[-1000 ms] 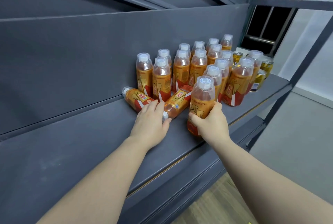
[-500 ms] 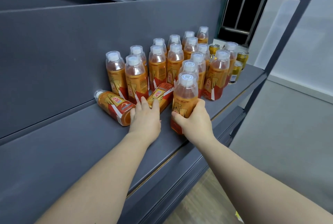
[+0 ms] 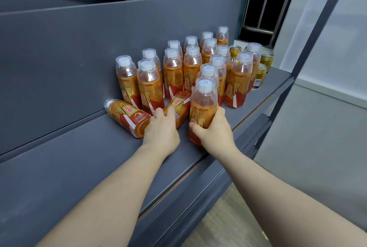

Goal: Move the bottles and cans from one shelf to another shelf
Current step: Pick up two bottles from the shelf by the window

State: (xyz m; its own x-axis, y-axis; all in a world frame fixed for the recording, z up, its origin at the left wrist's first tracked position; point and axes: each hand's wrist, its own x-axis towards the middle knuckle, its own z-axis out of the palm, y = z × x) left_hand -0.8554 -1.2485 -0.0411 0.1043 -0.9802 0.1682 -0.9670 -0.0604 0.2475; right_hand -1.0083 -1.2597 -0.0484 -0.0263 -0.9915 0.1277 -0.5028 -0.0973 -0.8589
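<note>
Several orange drink bottles with clear caps stand clustered on a dark grey shelf (image 3: 79,159). My right hand (image 3: 215,131) grips the nearest upright bottle (image 3: 202,105) around its lower half. Two bottles lie on their sides: one (image 3: 129,116) at the left by the back panel, and another (image 3: 178,105) between it and the upright one. My left hand (image 3: 161,129) rests over the base end of that middle lying bottle, fingers curled on it. Gold cans (image 3: 260,75) stand behind the bottles at the shelf's right end.
The shelf's tall grey back panel (image 3: 79,58) rises right behind the bottles. A lower shelf lip (image 3: 198,197) juts out below the front edge. A metal frame post (image 3: 309,42) stands at the right end, with a barred window (image 3: 264,8) beyond.
The view has shifted slightly. My left hand has closed a little more over the lying bottle. My right hand keeps its hold on the upright bottle, which stays on the shelf.
</note>
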